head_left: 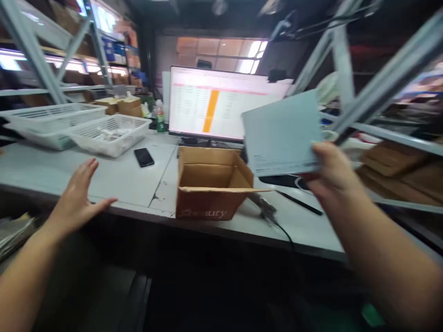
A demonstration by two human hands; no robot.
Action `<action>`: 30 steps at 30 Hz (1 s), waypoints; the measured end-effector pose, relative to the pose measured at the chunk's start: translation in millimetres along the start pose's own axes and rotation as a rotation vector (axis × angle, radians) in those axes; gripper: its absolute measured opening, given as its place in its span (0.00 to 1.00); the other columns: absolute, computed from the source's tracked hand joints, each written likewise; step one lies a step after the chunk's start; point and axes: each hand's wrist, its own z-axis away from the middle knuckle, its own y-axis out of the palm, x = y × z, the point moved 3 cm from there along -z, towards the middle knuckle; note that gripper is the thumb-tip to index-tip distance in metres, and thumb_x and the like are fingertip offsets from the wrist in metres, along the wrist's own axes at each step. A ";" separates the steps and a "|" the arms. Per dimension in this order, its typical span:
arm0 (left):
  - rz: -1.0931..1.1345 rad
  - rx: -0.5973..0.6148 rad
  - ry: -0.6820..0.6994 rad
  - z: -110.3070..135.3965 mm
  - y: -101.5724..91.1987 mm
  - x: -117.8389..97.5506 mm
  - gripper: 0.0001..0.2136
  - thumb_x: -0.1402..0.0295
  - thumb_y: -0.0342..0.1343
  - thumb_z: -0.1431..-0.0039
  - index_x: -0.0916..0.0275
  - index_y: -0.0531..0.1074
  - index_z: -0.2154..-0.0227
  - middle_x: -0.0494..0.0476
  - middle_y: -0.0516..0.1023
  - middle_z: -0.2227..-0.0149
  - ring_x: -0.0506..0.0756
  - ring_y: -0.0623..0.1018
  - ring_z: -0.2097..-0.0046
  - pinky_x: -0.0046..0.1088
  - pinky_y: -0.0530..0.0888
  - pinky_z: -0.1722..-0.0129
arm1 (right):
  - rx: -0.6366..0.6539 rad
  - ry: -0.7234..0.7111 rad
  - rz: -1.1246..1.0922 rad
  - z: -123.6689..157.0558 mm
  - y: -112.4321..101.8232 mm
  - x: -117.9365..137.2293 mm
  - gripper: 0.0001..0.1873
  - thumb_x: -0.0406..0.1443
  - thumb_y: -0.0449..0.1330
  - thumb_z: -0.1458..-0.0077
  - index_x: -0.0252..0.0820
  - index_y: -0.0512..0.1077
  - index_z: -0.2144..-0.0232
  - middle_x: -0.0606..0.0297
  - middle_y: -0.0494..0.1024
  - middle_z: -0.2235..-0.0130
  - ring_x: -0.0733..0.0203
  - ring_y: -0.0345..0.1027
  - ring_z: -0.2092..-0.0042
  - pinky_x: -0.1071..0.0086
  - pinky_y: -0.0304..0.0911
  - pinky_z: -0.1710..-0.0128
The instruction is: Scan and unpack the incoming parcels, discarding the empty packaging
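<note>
My right hand [330, 168] grips a flat, pale blue box [282, 133] by its lower right corner, raised above the desk in front of the monitor. Small print runs along the lower edge of this box; its contents are hidden. Beside it, to the left, an open brown cardboard box [206, 203] stands on the desk with its top flaps apart. The part of its inside that shows holds nothing visible. Over the desk's front edge at the left, my left hand [76, 193] is open, thumb and fingers spread, touching nothing.
A black phone [144, 157] lies near white plastic baskets [114, 133] on the desk's left. The lit monitor [207, 103] stands behind the cardboard box. A barcode scanner-like device [265, 207] with a cable lies to its right. Metal shelf posts [342, 69] rise at the right.
</note>
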 end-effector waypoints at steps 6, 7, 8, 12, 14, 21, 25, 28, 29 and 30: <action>0.222 0.192 0.461 -57.7 46.1 -165.0 0.37 0.57 0.61 0.39 0.57 0.51 0.31 0.65 0.65 0.35 0.67 0.64 0.33 0.56 0.59 0.32 | 0.064 0.194 -0.348 21.1 -15.4 -6.0 0.33 0.50 0.51 0.43 0.45 0.63 0.39 0.53 0.64 0.34 0.43 0.65 0.37 0.61 0.74 0.53; 0.211 0.236 0.524 -58.0 49.9 -180.4 0.29 0.62 0.58 0.37 0.55 0.59 0.35 0.62 0.72 0.40 0.64 0.70 0.37 0.56 0.58 0.31 | 0.079 0.221 -0.387 23.8 -16.3 -8.4 0.33 0.50 0.51 0.42 0.45 0.62 0.38 0.53 0.62 0.32 0.43 0.62 0.36 0.61 0.73 0.52; 0.188 0.258 0.587 -55.3 51.7 -192.7 0.21 0.66 0.56 0.36 0.55 0.66 0.40 0.59 0.76 0.46 0.61 0.75 0.41 0.55 0.56 0.30 | 0.089 0.248 -0.428 26.5 -18.6 -12.2 0.32 0.49 0.51 0.41 0.45 0.61 0.37 0.54 0.59 0.31 0.43 0.60 0.34 0.61 0.72 0.50; 0.078 0.225 0.791 -27.8 42.5 -217.5 0.14 0.76 0.48 0.35 0.60 0.75 0.53 0.56 0.80 0.54 0.60 0.73 0.40 0.50 0.47 0.28 | 0.035 0.322 -0.514 34.5 -32.1 -33.4 0.29 0.45 0.52 0.39 0.46 0.63 0.37 0.57 0.59 0.31 0.44 0.56 0.33 0.62 0.70 0.47; 0.043 0.217 0.820 -17.2 32.4 -212.2 0.15 0.78 0.46 0.35 0.61 0.74 0.52 0.56 0.80 0.50 0.60 0.68 0.35 0.49 0.47 0.27 | 0.044 0.348 -0.568 36.5 -30.3 -39.9 0.27 0.44 0.51 0.38 0.47 0.65 0.38 0.59 0.59 0.30 0.45 0.56 0.32 0.62 0.70 0.47; -0.374 0.073 0.369 -32.7 -12.3 -100.1 0.15 0.65 0.45 0.35 0.59 0.73 0.51 0.60 0.78 0.48 0.61 0.77 0.46 0.46 0.68 0.38 | 0.269 0.705 -0.830 63.7 47.3 -38.4 0.13 0.41 0.55 0.39 0.45 0.72 0.54 0.58 0.79 0.54 0.52 0.74 0.54 0.59 0.74 0.59; -0.586 -0.014 0.151 -36.0 -24.6 -37.1 0.17 0.61 0.45 0.38 0.59 0.74 0.53 0.58 0.78 0.49 0.60 0.76 0.47 0.43 0.73 0.44 | 0.521 0.839 -0.886 85.8 111.3 -38.3 0.10 0.42 0.57 0.38 0.42 0.72 0.60 0.60 0.79 0.62 0.56 0.72 0.61 0.58 0.73 0.58; -0.631 -0.052 -0.011 -32.9 -24.5 -0.7 0.14 0.59 0.48 0.37 0.55 0.75 0.55 0.52 0.79 0.51 0.55 0.77 0.52 0.32 0.75 0.53 | 0.656 0.718 -0.758 87.5 134.4 -43.2 0.16 0.40 0.57 0.39 0.42 0.73 0.51 0.56 0.78 0.51 0.52 0.71 0.51 0.53 0.69 0.48; -0.623 -0.060 -0.052 -32.0 -23.7 9.4 0.13 0.58 0.49 0.37 0.54 0.75 0.56 0.50 0.79 0.52 0.54 0.77 0.53 0.30 0.75 0.55 | 0.678 0.618 -0.681 84.4 133.9 -45.9 0.20 0.39 0.58 0.41 0.43 0.72 0.47 0.55 0.76 0.46 0.50 0.69 0.46 0.52 0.67 0.44; -0.612 -0.069 -0.080 -31.6 -22.7 18.2 0.14 0.57 0.49 0.37 0.54 0.75 0.56 0.50 0.79 0.54 0.53 0.77 0.54 0.28 0.74 0.56 | 0.683 0.480 -0.591 79.8 129.2 -48.8 0.24 0.39 0.58 0.42 0.44 0.70 0.43 0.55 0.73 0.42 0.49 0.67 0.42 0.51 0.64 0.41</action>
